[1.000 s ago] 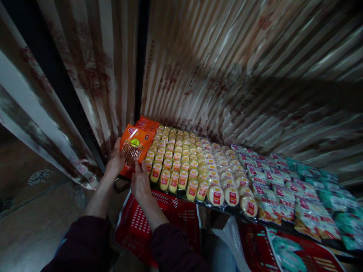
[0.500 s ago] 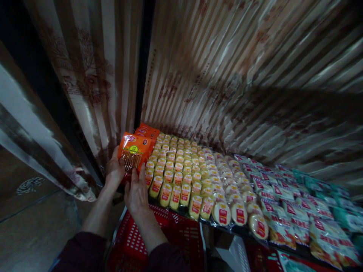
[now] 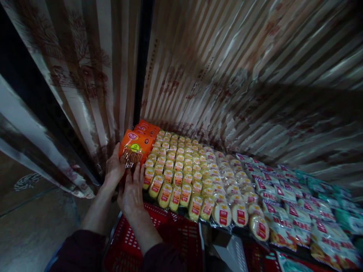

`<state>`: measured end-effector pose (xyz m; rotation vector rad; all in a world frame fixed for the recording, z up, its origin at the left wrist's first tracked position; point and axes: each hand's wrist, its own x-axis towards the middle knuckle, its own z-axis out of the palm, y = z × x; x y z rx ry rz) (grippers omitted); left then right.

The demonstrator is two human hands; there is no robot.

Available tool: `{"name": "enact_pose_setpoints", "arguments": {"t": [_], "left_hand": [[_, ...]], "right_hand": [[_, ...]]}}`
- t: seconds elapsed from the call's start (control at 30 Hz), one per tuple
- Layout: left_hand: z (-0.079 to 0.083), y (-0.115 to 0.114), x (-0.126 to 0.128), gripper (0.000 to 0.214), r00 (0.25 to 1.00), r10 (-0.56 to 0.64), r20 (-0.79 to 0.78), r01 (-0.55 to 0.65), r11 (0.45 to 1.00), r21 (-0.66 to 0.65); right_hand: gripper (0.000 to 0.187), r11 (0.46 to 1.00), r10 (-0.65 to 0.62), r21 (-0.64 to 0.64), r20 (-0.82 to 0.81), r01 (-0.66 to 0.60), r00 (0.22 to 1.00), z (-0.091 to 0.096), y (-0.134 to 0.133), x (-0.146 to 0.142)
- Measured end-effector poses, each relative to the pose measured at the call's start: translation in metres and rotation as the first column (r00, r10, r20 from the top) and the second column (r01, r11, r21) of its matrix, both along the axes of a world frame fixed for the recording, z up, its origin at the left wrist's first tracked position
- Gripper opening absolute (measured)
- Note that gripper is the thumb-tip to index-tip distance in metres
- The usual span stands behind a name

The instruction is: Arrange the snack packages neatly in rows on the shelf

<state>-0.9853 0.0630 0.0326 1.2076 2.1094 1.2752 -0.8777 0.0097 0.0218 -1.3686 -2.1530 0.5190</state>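
An orange snack packet [image 3: 135, 147] with a clear window showing brown sticks stands at the left end of the shelf. Along its left edge, my left hand [image 3: 115, 168] is closed round the packet. My right hand [image 3: 132, 192] grips its lower right part, fingers bent against the front and the thumb hidden. More orange packets [image 3: 147, 125] stand directly behind it. Right beside them are rows of wrapped yellow cakes [image 3: 165, 195], close to my right fingertips.
Wrapped round pale cakes [image 3: 222, 214], white snack bags [image 3: 295, 217] and green bags [image 3: 350, 221] fill the shelf rightward. Below the shelf front sits a red basket [image 3: 176, 234]. Patterned curtains [image 3: 198, 68] and a dark post [image 3: 142, 64] stand behind.
The orange packet has shifted slightly back against the others, its front now squarer to me. My right hand has slid a little left and down along its lower edge.
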Motion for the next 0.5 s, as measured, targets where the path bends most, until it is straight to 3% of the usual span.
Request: {"name": "enact_pose_setpoints", "arguments": {"t": [0.13, 0.5], "left_hand": [[0.002, 0.001, 0.004, 0.059, 0.996, 0.053, -0.077, -0.054, 0.998, -0.012], [0.002, 0.002, 0.0, 0.056, 0.986, 0.026, -0.165, -0.047, 0.991, -0.125]], "right_hand": [[0.06, 1.0, -0.028, 0.011, -0.016, 0.028, 0.999, -0.007, 0.002, -0.007], [0.063, 0.999, -0.004, 0.044, -0.062, 0.007, 0.998, -0.012, -0.002, -0.009]]}}
